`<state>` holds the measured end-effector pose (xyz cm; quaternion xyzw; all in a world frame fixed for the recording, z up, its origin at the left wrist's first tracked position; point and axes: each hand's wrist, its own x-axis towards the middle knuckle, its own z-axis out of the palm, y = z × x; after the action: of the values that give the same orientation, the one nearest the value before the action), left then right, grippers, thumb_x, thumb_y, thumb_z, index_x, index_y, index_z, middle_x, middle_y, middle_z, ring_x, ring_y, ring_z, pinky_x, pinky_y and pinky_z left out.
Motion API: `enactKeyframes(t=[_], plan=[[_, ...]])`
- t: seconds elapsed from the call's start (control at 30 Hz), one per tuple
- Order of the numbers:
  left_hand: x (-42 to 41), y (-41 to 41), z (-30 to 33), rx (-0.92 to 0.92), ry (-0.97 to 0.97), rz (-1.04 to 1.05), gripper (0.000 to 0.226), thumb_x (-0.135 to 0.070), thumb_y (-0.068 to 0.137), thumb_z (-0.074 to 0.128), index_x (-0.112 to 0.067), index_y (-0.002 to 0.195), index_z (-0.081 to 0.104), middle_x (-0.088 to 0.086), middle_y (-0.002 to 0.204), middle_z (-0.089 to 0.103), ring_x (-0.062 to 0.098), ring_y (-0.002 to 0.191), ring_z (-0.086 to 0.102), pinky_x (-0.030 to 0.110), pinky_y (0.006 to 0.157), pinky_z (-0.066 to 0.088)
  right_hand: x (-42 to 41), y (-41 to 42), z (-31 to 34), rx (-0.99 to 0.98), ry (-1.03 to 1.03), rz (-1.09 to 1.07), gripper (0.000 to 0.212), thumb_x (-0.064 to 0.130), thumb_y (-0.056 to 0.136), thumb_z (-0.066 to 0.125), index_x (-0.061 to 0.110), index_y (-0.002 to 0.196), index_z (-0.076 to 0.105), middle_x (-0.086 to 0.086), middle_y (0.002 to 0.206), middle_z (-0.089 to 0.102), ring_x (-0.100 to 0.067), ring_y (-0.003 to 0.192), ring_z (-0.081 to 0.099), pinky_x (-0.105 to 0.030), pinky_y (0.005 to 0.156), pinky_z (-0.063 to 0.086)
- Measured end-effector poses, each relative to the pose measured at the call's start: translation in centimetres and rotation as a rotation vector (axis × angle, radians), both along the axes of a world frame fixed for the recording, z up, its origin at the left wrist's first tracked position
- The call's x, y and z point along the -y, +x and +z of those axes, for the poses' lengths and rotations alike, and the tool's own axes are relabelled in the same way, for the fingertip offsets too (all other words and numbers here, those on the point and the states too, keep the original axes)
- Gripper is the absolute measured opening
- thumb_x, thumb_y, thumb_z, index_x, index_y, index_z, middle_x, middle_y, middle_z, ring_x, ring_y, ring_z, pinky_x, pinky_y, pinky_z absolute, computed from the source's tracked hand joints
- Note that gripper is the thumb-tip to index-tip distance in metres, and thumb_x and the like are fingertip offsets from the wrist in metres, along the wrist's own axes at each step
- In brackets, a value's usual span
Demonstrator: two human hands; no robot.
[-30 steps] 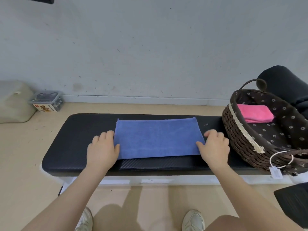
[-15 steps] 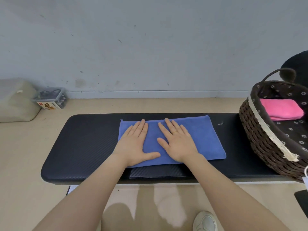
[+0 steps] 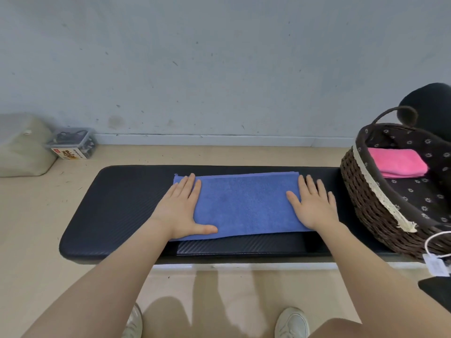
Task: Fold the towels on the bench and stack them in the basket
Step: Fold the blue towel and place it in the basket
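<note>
Both forearms are bare with no sleeves in view, the right hand seems to wear a thin ring, and the feet wear off-white sneakers.

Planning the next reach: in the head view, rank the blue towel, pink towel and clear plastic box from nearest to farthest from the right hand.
1. Blue towel: under the right hand, on the bench.
2. Pink towel: to its right, inside the basket.
3. Clear plastic box: far left, on the floor by the wall.

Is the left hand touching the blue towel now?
Touching. The head view shows the left hand lying flat on the left end of the blue towel.
</note>
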<state>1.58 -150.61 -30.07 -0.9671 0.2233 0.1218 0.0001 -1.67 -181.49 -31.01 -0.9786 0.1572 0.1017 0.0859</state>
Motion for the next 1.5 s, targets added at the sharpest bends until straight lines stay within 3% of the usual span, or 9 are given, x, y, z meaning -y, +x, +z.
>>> enactKeyframes(t=[0.17, 0.37, 0.6, 0.87, 1.0, 1.1, 1.27, 1.4, 1.5], plan=[[2.2, -0.1, 1.7, 0.034, 0.002, -0.008, 0.144, -0.099, 0.035, -0.002, -0.012, 0.149, -0.009, 0.008, 0.156, -0.018, 0.021, 0.145, -0.016, 0.035, 0.116, -0.008, -1.2, -0.1, 0.8, 0.097, 0.025, -0.086, 0.067, 0.051, 0.097, 0.025, 0.008, 0.149, 0.018, -0.011, 0.158, 0.012, -0.027, 0.146, 0.008, -0.045, 0.116, 0.015], [9.5, -0.1, 1.5, -0.046, -0.142, -0.137, 0.073, -0.056, 0.095, 0.024, -0.011, 0.150, 0.004, 0.004, 0.159, -0.004, 0.017, 0.146, -0.004, 0.031, 0.119, 0.000, -0.9, -0.7, 1.7, 0.236, 0.209, -0.341, 0.041, 0.039, 0.095, 0.042, 0.010, 0.123, 0.049, -0.013, 0.125, 0.051, -0.031, 0.118, 0.044, -0.042, 0.095, 0.037], [11.9, 0.5, -0.5, -0.030, -0.075, -0.113, 0.094, -0.073, 0.083, 0.032, -0.022, 0.149, -0.008, 0.002, 0.157, -0.016, 0.017, 0.145, -0.013, 0.038, 0.119, -0.006, 0.3, 0.6, 1.2, 0.118, 0.597, -0.466, 0.027, 0.040, 0.079, 0.066, 0.014, 0.087, 0.063, -0.006, 0.093, 0.066, -0.031, 0.096, 0.060, -0.047, 0.088, 0.050], [11.6, 0.4, -0.3, -0.049, -0.116, -0.117, 0.108, -0.082, 0.073, 0.036, -0.021, 0.150, -0.007, 0.003, 0.158, -0.015, 0.018, 0.145, -0.013, 0.039, 0.117, -0.010, -2.0, -0.1, 6.8, 0.141, 0.875, -0.199, 0.014, 0.013, 0.086, 0.056, 0.011, 0.099, 0.055, -0.005, 0.091, 0.063, -0.017, 0.078, 0.060, -0.028, 0.061, 0.046], [10.4, -0.6, 0.3, 0.019, -0.359, -0.067, 0.074, -0.044, 0.095, 0.042, -0.019, 0.150, 0.001, 0.001, 0.159, -0.007, 0.016, 0.146, -0.005, 0.037, 0.116, -0.008, -5.6, 0.2, 9.3, 0.152, 0.907, -0.056, 0.030, 0.016, 0.087, 0.057, 0.017, 0.117, 0.051, -0.005, 0.104, 0.063, -0.019, 0.090, 0.060, -0.029, 0.070, 0.049], [8.2, -1.8, 0.8, -0.144, -0.840, 0.061, 0.053, -0.018, 0.100, 0.037, -0.018, 0.149, 0.017, -0.004, 0.156, 0.017, 0.011, 0.143, 0.018, 0.025, 0.116, 0.012, -9.1, 0.7, 9.9, 0.154, 0.879, -0.020, 0.027, 0.018, 0.087, 0.059, 0.014, 0.112, 0.052, -0.007, 0.092, 0.061, -0.023, 0.086, 0.060, -0.030, 0.069, 0.048], [4.3, -2.5, 2.8, -0.518, -1.474, 0.402, 0.032, -0.033, 0.102, 0.030, -0.030, 0.126, 0.051, -0.007, 0.120, 0.063, 0.005, 0.112, 0.059, 0.026, 0.100, 0.046, -15.3, 1.6, 8.4, 0.116, 0.833, 0.031, 0.012, 0.012, 0.085, 0.056, 0.007, 0.096, 0.053, -0.003, 0.069, 0.054, -0.014, 0.062, 0.052, -0.022, 0.052, 0.039], [2.7, -2.1, 3.6, -0.567, -1.432, 0.673, 0.041, -0.040, 0.101, 0.028, -0.020, 0.087, 0.062, 0.005, 0.086, 0.066, 0.014, 0.083, 0.062, 0.031, 0.092, 0.046, -18.6, 1.1, 7.3, 0.000, 0.955, 0.049, 0.017, 0.010, 0.089, 0.051, 0.014, 0.105, 0.049, -0.004, 0.071, 0.056, -0.014, 0.063, 0.052, -0.024, 0.058, 0.044], [2.6, -1.7, 3.2, -0.515, -1.319, 0.698, 0.033, -0.041, 0.098, 0.038, -0.016, 0.102, 0.060, 0.004, 0.100, 0.063, 0.012, 0.091, 0.057, 0.024, 0.080, 0.044, -17.9, 0.6, 7.3, 0.099, 0.910, 0.107, 0.029, 0.008, 0.093, 0.040, 0.016, 0.112, 0.060, -0.004, 0.089, 0.067, -0.010, 0.074, 0.056, -0.019, 0.064, 0.042]])
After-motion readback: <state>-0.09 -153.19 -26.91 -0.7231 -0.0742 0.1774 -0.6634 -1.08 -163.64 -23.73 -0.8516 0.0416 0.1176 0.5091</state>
